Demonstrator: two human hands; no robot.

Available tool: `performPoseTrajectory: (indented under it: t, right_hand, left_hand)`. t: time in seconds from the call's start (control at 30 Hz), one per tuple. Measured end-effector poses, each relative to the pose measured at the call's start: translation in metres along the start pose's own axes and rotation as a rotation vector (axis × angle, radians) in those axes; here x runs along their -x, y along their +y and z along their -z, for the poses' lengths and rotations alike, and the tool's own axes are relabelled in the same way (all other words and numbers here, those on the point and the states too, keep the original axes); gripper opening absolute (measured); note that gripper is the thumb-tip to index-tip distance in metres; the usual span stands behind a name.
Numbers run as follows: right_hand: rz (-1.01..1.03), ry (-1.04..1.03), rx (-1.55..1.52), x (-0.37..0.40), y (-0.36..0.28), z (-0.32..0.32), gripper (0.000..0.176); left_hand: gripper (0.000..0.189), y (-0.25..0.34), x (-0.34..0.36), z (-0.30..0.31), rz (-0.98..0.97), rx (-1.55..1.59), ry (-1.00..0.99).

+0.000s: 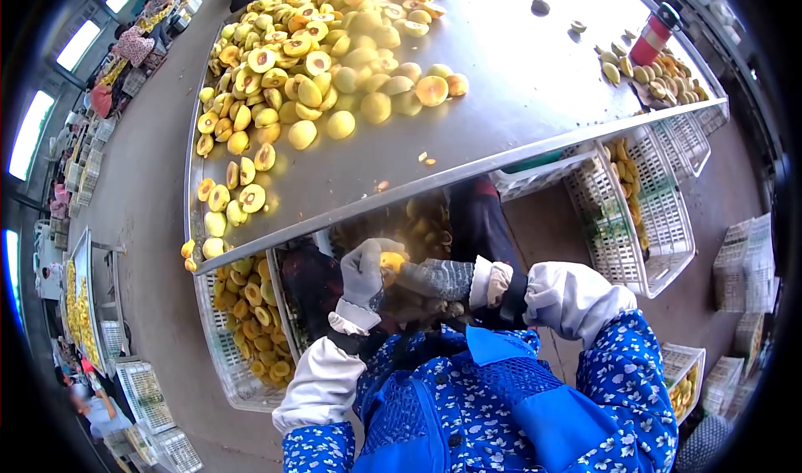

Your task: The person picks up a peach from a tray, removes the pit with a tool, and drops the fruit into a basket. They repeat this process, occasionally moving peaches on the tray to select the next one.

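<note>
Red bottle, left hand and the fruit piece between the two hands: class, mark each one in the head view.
Red bottle (651,41), head view: on its red side, below the black top.
Left hand (363,271), head view: on its gloved middle.
Fruit piece (391,261), head view: on its visible yellow-orange surface.

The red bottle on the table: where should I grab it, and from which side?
I'd grip the bottle around its red middle, below the black lid, coming in from above. Its body looks round and straight, good for wrapping, and fruit pieces crowd its base, so a low reach would probably bump them.
</note>
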State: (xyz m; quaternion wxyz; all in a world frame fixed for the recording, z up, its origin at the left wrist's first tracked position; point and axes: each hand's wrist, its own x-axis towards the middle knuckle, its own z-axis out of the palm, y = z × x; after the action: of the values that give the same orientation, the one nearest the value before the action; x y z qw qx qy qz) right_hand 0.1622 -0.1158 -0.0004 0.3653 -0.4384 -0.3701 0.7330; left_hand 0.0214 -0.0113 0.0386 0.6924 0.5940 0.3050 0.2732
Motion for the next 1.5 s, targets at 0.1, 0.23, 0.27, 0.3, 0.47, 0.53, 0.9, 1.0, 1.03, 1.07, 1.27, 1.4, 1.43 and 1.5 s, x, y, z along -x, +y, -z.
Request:
performPoseTrajectory:
  t: [0.1,0.23,0.27,0.3,0.47,0.53,0.9,1.0,1.03,1.07,1.27,1.4,1.43,1.5]
  right_hand:
    - [-0.121,0.003,-0.054,0.002,0.005,-0.007,0.058]
    - [-0.142,-0.018,-0.209,0.02,-0.023,-0.027,0.053]
    - [-0.164,-0.07,-0.284,0.024,-0.026,-0.026,0.052]
    - [-0.19,-0.129,-0.358,0.025,-0.028,-0.025,0.051]
    - [-0.132,-0.128,-0.579,0.016,-0.016,-0.033,0.052]
    - [-0.261,-0.233,-0.428,0.029,-0.041,-0.023,0.051]
    - [0.07,-0.184,-0.973,-0.01,0.035,-0.041,0.042]
    - [0.172,0.133,-0.457,-0.007,0.017,-0.053,0.047]
    - [0.109,0.151,-0.41,-0.002,0.006,-0.057,0.047]
    - [0.069,0.158,-0.384,0.008,-0.009,-0.061,0.046]
    - [0.144,0.188,-0.306,0.021,-0.033,-0.074,0.046]
    - [0.105,0.108,-0.116,0.029,-0.045,-0.062,0.047]
    - [0.01,0.037,-0.158,0.033,-0.052,-0.056,0.048]
    - [-0.148,-0.08,-0.081,0.036,-0.056,-0.037,0.05]
  left_hand:
    - [0.038,0.003,0.009,0.0,-0.079,-0.249,-0.105]
    - [0.036,-0.003,0.022,0.001,-0.07,-0.307,-0.112]
    - [0.036,-0.001,0.022,-0.002,-0.052,-0.274,-0.082]
    - [0.038,0.004,0.023,-0.005,0.002,-0.211,-0.046]
    - [0.034,0.012,0.019,-0.01,0.041,0.299,-0.02]
    - [0.032,0.008,0.019,-0.001,0.082,0.157,-0.085]
    - [0.044,0.006,0.023,-0.014,0.1,0.343,0.136]
    - [0.043,0.003,0.024,-0.014,0.156,0.579,0.116]
    - [0.042,0.002,0.025,-0.014,0.159,0.556,0.153]
    - [0.041,0.006,0.025,-0.015,0.172,0.596,0.164]
    - [0.041,0.013,0.028,-0.016,0.198,0.702,0.171]
    - [0.04,0.014,0.03,-0.017,0.18,0.66,0.182]
    - [0.037,0.017,0.031,-0.018,0.173,0.62,0.193]
    - [0.033,0.019,0.031,-0.018,-0.05,0.09,0.168]
